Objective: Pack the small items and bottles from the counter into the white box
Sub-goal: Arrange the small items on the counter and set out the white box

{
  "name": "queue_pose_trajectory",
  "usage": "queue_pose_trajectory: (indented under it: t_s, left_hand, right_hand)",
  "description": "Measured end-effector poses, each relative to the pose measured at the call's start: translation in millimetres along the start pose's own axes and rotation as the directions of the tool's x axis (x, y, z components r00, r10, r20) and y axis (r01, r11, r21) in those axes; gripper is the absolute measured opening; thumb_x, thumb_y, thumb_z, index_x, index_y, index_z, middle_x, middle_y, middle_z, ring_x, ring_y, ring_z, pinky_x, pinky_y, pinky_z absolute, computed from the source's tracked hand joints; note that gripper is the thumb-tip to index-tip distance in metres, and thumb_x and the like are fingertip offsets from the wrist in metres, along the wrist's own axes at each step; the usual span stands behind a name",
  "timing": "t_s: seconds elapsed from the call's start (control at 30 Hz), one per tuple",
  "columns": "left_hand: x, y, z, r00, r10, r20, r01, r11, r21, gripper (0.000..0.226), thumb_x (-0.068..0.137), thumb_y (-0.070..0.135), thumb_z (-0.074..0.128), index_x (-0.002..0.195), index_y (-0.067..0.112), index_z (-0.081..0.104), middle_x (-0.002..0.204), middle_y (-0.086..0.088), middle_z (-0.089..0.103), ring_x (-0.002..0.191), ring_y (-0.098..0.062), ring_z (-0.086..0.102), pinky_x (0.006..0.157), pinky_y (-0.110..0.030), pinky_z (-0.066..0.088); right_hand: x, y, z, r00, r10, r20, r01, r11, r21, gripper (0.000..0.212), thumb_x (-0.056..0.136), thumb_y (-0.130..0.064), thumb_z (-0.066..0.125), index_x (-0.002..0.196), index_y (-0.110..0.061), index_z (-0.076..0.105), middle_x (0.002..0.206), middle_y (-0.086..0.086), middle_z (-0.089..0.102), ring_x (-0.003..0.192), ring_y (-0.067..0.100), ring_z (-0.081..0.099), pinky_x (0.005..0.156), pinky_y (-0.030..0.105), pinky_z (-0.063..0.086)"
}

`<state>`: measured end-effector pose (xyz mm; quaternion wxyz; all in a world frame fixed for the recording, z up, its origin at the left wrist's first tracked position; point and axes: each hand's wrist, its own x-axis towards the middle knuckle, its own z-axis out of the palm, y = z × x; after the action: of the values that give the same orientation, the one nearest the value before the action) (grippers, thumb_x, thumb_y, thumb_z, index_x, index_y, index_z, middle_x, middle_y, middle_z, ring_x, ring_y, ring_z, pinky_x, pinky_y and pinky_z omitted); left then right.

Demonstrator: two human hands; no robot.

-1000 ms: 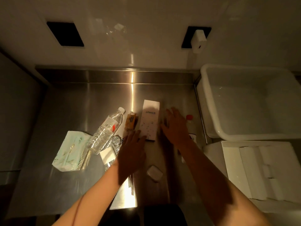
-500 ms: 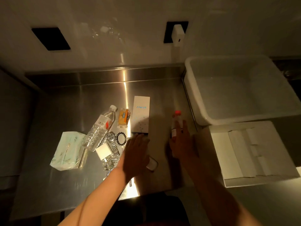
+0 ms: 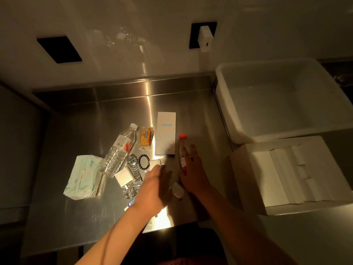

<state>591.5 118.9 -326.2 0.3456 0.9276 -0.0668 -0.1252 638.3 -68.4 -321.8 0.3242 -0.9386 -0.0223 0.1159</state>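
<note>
Red-capped bottle: the slim clear bottle with a red cap (image 3: 181,150) lies on the steel counter (image 3: 80,217), beside the white Anker carton (image 3: 165,133); likely light, smooth, apt to roll; take it mid-body.
Right hand (image 3: 192,174): fingers straight, laid over the bottle.
Left hand (image 3: 155,185): spread flat, holding nothing.
White box (image 3: 292,175): open, at the right.

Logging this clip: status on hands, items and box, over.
Left hand open, flat over the clutter. Right hand open, fingers on red-capped bottle. White box open at right, nothing packed in view. Path to it unobstructed.
</note>
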Motion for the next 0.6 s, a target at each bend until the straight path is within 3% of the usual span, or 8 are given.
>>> queue_pose_trajectory:
  t_s: [0.1, 0.23, 0.3, 0.4, 0.53, 0.6]
  left_hand:
    - [-10, -5, -8, 0.999, -0.045, -0.017, 0.043, 0.992, -0.115, 0.071, 0.068, 0.046, 0.079, 0.131, 0.036, 0.048, 0.12, 0.019, 0.053, 0.111, -0.002, 0.053, 0.092, -0.024, 0.049]
    - [-10, -7, -7, 0.995, -0.096, -0.038, 0.088, 0.982, -0.168, 0.05, 0.078, 0.037, 0.074, 0.124, 0.034, 0.055, 0.116, 0.011, 0.062, 0.107, -0.01, 0.062, 0.091, -0.035, 0.055]
    - [-11, -11, -4, 0.99, -0.125, -0.06, 0.112, 0.976, -0.188, 0.036, 0.09, 0.046, 0.063, 0.124, 0.037, 0.056, 0.116, 0.015, 0.064, 0.107, -0.007, 0.064, 0.092, -0.035, 0.057]
    - [-20, -26, -8, 0.994, -0.076, -0.08, 0.073, 0.996, -0.046, 0.037, 0.095, 0.052, 0.055, 0.13, 0.043, 0.053, 0.121, 0.027, 0.057, 0.108, 0.006, 0.057, 0.09, -0.021, 0.051]
    - [-33, -43, -17, 0.996, 0.055, -0.074, -0.048, 0.994, 0.1, 0.061, 0.088, 0.051, 0.063, 0.147, 0.04, 0.049, 0.142, 0.013, 0.047, 0.125, -0.005, 0.048, 0.104, -0.02, 0.044]
    - [-38, -48, -19, 0.996, 0.062, -0.057, -0.05, 0.981, 0.189, 0.061, 0.092, 0.053, 0.057, 0.151, 0.037, 0.046, 0.153, 0.004, 0.044, 0.138, -0.017, 0.043, 0.112, -0.031, 0.043]
  right_hand:
    - [0, 1, 1, 1.0, -0.001, 0.019, 0.001, 1.0, -0.006, 0.095, 0.091, -0.011, 0.058, 0.162, -0.038, 0.001, 0.17, 0.002, -0.006, 0.156, 0.029, 0.007, 0.118, 0.041, 0.035]
    - [2, 1, 1, 0.999, 0.027, 0.016, -0.026, 0.996, -0.082, 0.093, 0.091, -0.019, 0.064, 0.163, -0.033, 0.006, 0.171, 0.009, -0.001, 0.156, 0.034, 0.011, 0.122, 0.047, 0.03]
    - [6, 1, 0, 1.0, 0.023, 0.007, -0.021, 0.991, -0.134, 0.093, 0.091, -0.025, 0.067, 0.163, -0.032, 0.007, 0.171, 0.01, -0.001, 0.156, 0.034, 0.01, 0.123, 0.05, 0.027]
    - [12, -1, -2, 1.0, -0.005, -0.005, 0.004, 0.985, -0.175, 0.097, 0.09, -0.029, 0.07, 0.163, -0.032, 0.007, 0.171, 0.008, 0.001, 0.156, 0.034, 0.01, 0.123, 0.05, 0.026]
    - [13, -6, -3, 0.995, -0.07, -0.067, 0.058, 0.983, -0.176, 0.09, 0.088, -0.026, 0.07, 0.162, -0.025, 0.019, 0.168, 0.012, 0.014, 0.152, 0.034, 0.021, 0.12, 0.051, 0.033]
    - [11, -6, 0, 0.991, -0.115, -0.063, 0.099, 0.972, -0.214, 0.088, 0.088, -0.028, 0.069, 0.162, -0.024, 0.021, 0.168, 0.012, 0.016, 0.152, 0.033, 0.023, 0.119, 0.05, 0.034]
